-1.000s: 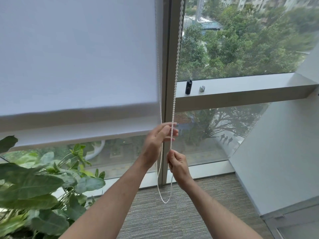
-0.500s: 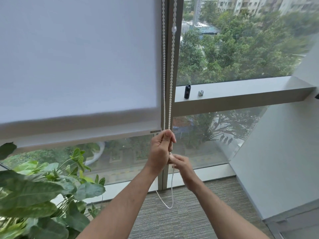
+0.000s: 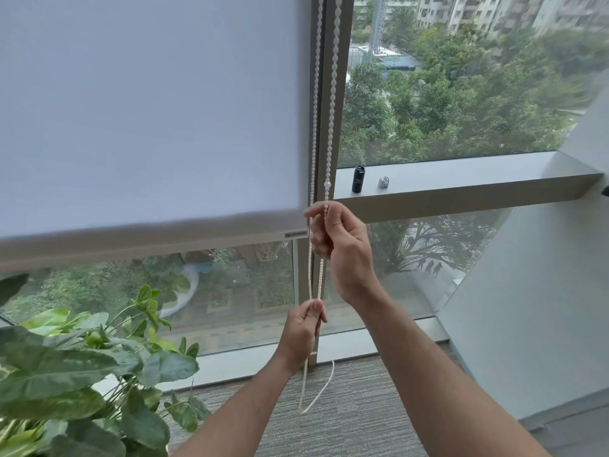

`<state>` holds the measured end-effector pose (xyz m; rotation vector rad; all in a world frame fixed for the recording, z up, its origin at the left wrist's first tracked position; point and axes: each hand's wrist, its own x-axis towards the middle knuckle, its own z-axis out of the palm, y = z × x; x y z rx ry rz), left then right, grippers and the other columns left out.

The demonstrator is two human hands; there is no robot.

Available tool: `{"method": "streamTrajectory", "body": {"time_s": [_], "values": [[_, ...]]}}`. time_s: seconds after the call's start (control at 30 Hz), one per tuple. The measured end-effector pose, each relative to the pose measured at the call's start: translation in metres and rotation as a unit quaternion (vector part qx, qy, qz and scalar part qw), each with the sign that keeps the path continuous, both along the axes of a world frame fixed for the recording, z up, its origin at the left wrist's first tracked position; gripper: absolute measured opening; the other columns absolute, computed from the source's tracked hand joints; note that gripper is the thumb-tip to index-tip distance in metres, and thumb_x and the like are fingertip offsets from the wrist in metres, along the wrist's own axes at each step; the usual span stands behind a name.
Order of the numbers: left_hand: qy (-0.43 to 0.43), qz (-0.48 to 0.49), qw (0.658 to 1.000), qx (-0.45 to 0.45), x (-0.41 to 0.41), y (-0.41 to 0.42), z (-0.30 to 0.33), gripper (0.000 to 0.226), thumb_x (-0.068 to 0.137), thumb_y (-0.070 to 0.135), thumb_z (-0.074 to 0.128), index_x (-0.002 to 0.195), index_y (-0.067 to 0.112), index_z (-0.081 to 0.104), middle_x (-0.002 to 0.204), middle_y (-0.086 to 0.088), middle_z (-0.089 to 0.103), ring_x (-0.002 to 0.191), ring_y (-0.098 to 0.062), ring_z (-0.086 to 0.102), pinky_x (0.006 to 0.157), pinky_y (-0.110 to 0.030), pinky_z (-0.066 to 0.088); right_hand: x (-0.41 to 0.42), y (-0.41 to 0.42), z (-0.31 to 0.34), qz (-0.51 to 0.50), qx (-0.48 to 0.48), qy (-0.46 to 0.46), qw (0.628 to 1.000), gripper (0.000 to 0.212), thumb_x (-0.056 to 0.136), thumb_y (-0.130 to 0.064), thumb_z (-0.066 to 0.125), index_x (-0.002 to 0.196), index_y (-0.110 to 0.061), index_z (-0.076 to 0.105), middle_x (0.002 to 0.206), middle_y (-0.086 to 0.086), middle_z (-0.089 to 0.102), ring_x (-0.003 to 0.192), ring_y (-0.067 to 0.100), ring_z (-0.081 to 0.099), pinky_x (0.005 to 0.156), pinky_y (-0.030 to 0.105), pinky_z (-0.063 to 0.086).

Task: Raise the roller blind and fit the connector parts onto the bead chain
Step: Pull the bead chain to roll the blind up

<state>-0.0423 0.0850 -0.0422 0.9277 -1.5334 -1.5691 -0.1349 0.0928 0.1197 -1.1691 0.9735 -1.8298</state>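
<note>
Head view only, w/ both hands seen. The bead chain (image 3: pixel 332 103) hangs in two lines beside the roller blind (image 3: pixel 148 110), whose bottom bar sits approx. halfway down the window. The right hand (image 3: pixel 339 245) is up high, fingers curled shut round the right line of beads. The left hand (image 3: pixel 301 331) is lower, fingers pinched tight on the chain just above the loose loop near the floor. A slip could happen: beads are small & smooth, so if one hand is let go before the other is tight, the blind may drop back. The wrong line could also be pulled. No boxes or tubs are seen; a black part (image 3: pixel 358 179) & a silver part (image 3: pixel 383 182), maybe the connector bits, are left on the window ledge (image 3: pixel 461 179), well apart from the hands.
</note>
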Motion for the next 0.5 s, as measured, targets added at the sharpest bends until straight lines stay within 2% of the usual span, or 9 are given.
{"method": "streamTrajectory", "body": {"time_s": [0.07,0.13,0.2,0.27,0.37,0.43,0.5], "values": [[-0.015,-0.006,1.0,-0.006,-0.001,0.002,-0.001,0.036,0.096,0.038,0.046,0.066,0.022,0.059,0.049,0.003,0.031,0.049,-0.015,0.025,0.048,-0.033,0.019,0.001,-0.002,-0.006,-0.036,0.005,-0.002,0.999,0.035,0.106,-0.019,0.036,0.079,-0.009,0.056,0.054,-0.011,0.04,0.047,0.006,0.028,0.044,0.023,0.019],[-0.031,-0.022,0.999,-0.014,-0.003,0.003,0.0,0.037,0.096,0.039,0.045,0.07,0.015,0.058,0.052,0.0,0.029,0.051,-0.016,0.025,0.05,-0.034,0.018,0.002,-0.003,-0.011,-0.063,0.006,0.014,0.998,0.033,0.102,-0.022,0.04,0.072,-0.012,0.052,0.051,-0.014,0.037,0.045,0.005,0.027,0.042,0.02,0.022],[-0.033,-0.048,0.998,-0.004,-0.004,0.003,0.0,0.037,0.098,0.035,0.044,0.074,0.01,0.059,0.053,0.001,0.031,0.051,-0.014,0.028,0.05,-0.03,0.023,0.001,-0.003,-0.017,-0.073,0.005,0.024,0.997,0.033,0.1,-0.023,0.041,0.069,-0.016,0.051,0.051,-0.015,0.037,0.045,0.005,0.028,0.041,0.019,0.024],[-0.027,-0.077,0.997,0.009,-0.002,0.004,0.001,0.034,0.099,0.028,0.045,0.078,0.009,0.063,0.057,-0.001,0.045,0.054,-0.014,0.042,0.055,-0.025,0.034,0.001,-0.002,-0.022,-0.077,0.008,0.037,0.996,0.036,0.101,-0.024,0.041,0.067,-0.023,0.053,0.051,-0.015,0.038,0.045,0.005,0.029,0.042,0.019,0.025],[-0.035,-0.096,0.994,0.034,0.005,0.0,0.002,0.032,0.091,0.025,0.044,0.089,0.007,0.069,0.083,-0.011,0.069,0.08,-0.02,0.063,0.078,-0.03,0.049,0.002,0.0,-0.036,-0.09,0.017,0.061,0.994,0.038,0.101,-0.026,0.042,0.065,-0.029,0.054,0.052,-0.017,0.041,0.047,0.005,0.031,0.045,0.018,0.027],[-0.03,-0.069,0.996,0.049,0.008,-0.01,0.002,0.042,0.084,0.02,0.041,0.105,-0.003,0.069,0.105,-0.022,0.072,0.102,-0.031,0.066,0.096,-0.04,0.05,0.004,0.003,-0.045,-0.093,0.029,0.068,0.993,0.037,0.101,-0.029,0.043,0.065,-0.029,0.054,0.051,-0.017,0.042,0.047,0.004,0.032,0.045,0.017,0.028],[-0.027,-0.025,0.998,0.048,0.009,-0.02,0.005,0.051,0.079,0.016,0.04,0.116,-0.006,0.066,0.113,-0.025,0.07,0.112,-0.034,0.064,0.104,-0.048,0.047,0.005,0.005,-0.057,-0.09,0.045,0.07,0.992,0.037,0.1,-0.029,0.043,0.064,-0.03,0.054,0.052,-0.017,0.043,0.047,0.004,0.032,0.046,0.017,0.028]]}}
